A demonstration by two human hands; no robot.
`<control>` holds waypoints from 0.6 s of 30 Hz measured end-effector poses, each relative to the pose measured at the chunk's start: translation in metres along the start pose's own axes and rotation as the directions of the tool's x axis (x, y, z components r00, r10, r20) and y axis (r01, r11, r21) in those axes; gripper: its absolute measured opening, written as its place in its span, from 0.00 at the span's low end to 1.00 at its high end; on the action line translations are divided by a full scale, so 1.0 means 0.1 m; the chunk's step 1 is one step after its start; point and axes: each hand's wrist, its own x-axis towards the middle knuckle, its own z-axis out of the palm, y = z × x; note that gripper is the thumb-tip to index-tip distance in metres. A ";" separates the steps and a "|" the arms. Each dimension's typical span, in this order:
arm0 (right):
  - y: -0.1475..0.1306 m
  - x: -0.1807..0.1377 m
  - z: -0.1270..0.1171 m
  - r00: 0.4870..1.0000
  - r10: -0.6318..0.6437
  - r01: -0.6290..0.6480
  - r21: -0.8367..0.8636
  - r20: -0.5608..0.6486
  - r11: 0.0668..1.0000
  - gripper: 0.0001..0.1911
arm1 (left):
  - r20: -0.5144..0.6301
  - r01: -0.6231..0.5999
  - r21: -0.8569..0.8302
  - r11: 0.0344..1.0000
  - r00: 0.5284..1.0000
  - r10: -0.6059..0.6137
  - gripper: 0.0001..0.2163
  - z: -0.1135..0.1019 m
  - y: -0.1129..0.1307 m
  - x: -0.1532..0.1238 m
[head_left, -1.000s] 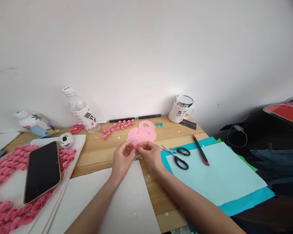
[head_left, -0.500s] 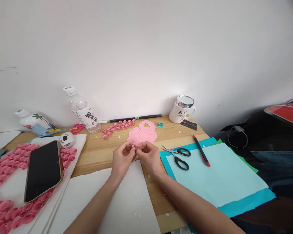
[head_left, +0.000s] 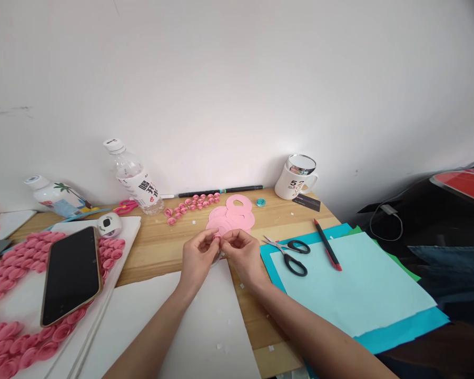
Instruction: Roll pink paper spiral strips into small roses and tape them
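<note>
My left hand (head_left: 197,258) and my right hand (head_left: 243,253) meet over the wooden table (head_left: 161,247), fingertips pinched together on a small pink rolled paper flower (head_left: 218,240). Just beyond them lies a stack of pink paper circles (head_left: 231,217), and further back a row of small finished pink paper roses (head_left: 191,204). A white sheet (head_left: 205,326) lies under my forearms.
A phone (head_left: 71,273) rests on a white board edged with pink roses (head_left: 8,337) at the left. Black scissors (head_left: 290,252) and a red pen (head_left: 327,245) lie on light blue paper (head_left: 351,284). Two bottles (head_left: 132,176), a marker (head_left: 221,191) and a mug (head_left: 296,176) stand by the wall.
My fingers have closed a little tighter round the pink paper flower, hiding more of it. The view has drifted slightly; nothing else moved.
</note>
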 end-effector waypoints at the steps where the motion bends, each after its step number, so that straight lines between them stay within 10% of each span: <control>1: 0.00 0.00 0.00 1.000 0.000 0.000 0.000 -0.005 1.000 0.06 | -0.002 -0.005 -0.001 1.000 1.000 0.005 0.12 0.00 0.00 0.00; 11: 0.03 0.05 -0.04 0.999 -0.008 0.013 -0.092 0.052 0.996 0.07 | -0.038 -0.049 0.033 0.998 0.998 0.051 0.09 -0.03 -0.06 0.02; 18: 0.01 0.19 -0.26 0.895 -0.093 0.294 -0.423 0.435 0.857 0.14 | -0.180 -0.090 0.079 0.993 0.978 0.103 0.12 -0.18 -0.05 0.12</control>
